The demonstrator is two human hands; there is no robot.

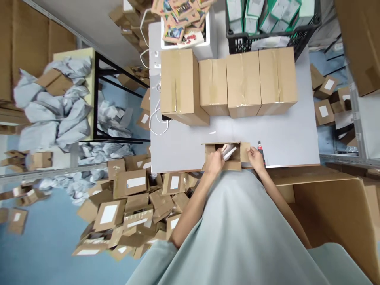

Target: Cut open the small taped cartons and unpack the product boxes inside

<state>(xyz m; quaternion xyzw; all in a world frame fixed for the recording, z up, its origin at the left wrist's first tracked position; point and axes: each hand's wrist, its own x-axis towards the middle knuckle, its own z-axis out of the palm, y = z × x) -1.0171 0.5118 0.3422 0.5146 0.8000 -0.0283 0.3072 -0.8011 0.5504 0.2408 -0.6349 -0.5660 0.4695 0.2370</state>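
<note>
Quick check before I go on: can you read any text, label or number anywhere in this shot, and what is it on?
No text here is legible.
White labels on the floor boxes: too small and blurred.
Colourful cards: print blurred.
Green-and-white packs in the black crate: no readable writing.
White packet in the left hand: nothing readable.

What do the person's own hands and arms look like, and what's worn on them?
The left hand and right hand are bare: no gloves, and no ring, watch or bracelet can be made out. The forearms are uncovered too. A loose pale grey-green fabric garment begins near the left elbow.
</note>
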